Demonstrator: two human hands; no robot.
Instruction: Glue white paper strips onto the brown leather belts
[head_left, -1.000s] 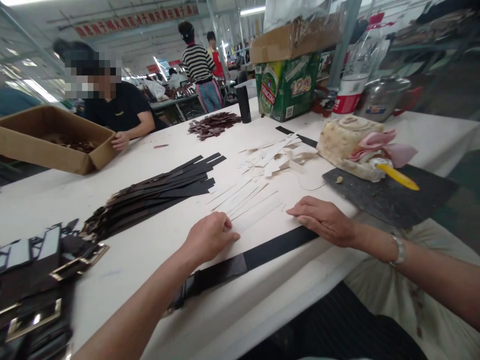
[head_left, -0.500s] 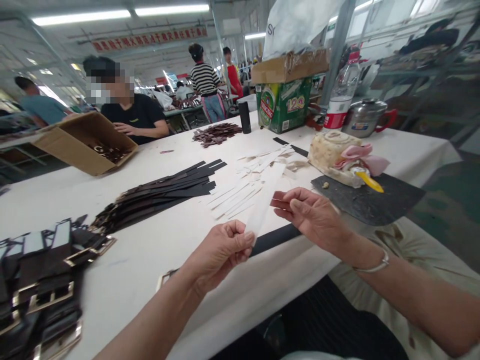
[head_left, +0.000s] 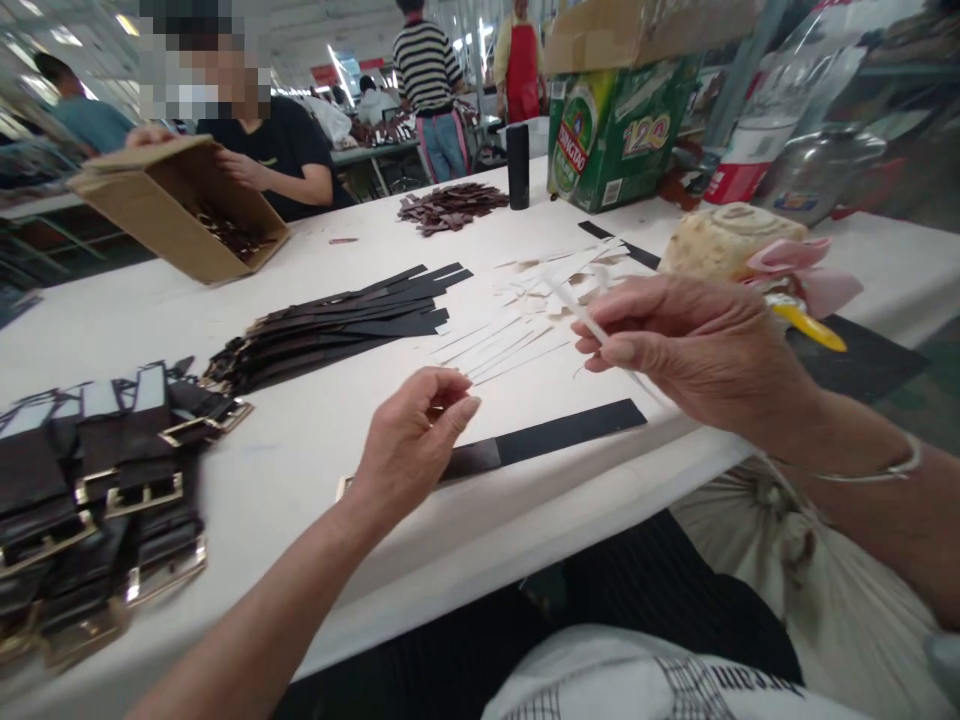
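The white desk [head_left: 262,480] carries one green carton [head_left: 637,135]; I read "TSINGTAO" and "120" on it. My right hand [head_left: 705,350] pinches one white strip [head_left: 581,313], raised above the desk. My left hand [head_left: 409,430] is loosely curled, thumb and forefinger slightly apart, over one dark strap [head_left: 570,430].

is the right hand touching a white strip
Touching. The head view shows the right hand pinching a thin white strip between thumb and fingers.
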